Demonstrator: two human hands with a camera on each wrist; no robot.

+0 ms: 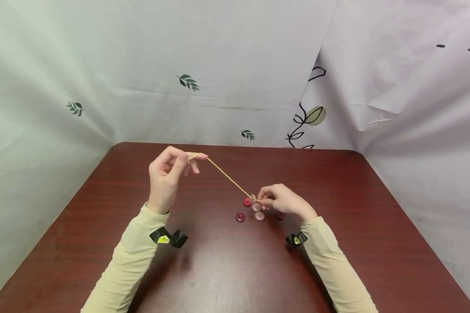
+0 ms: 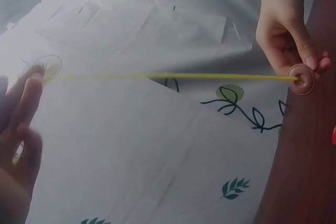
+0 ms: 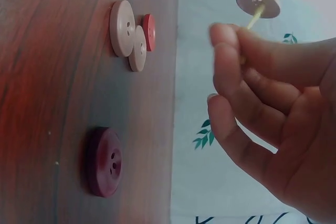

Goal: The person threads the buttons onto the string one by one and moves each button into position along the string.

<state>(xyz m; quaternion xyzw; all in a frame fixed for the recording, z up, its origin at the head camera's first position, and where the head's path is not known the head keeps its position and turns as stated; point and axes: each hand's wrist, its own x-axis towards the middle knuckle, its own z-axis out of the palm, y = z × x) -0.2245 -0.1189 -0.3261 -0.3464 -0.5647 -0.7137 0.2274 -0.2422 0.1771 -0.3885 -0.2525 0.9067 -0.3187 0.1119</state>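
A yellow string (image 1: 229,178) runs taut on a slant between the two hands. My left hand (image 1: 165,174), the higher one, pinches one end between thumb and fingers, and the string passes over an extended fingertip. Lower down, my right hand (image 1: 285,201) pinches the string near its other end. A dusty-pink button (image 3: 266,8) hangs on the string right beside the right fingertips, with the string through one of its holes. Under and around that hand lie two pale pink buttons (image 1: 260,216), a bright red button (image 1: 247,202) and dark red buttons (image 1: 240,217).
The brown wooden table (image 1: 219,278) has rounded far corners. White cloth (image 1: 239,52) printed with leaves hangs behind it and at both sides. A small black camera is strapped to each wrist. One dark red button (image 3: 105,161) lies close below the right hand.
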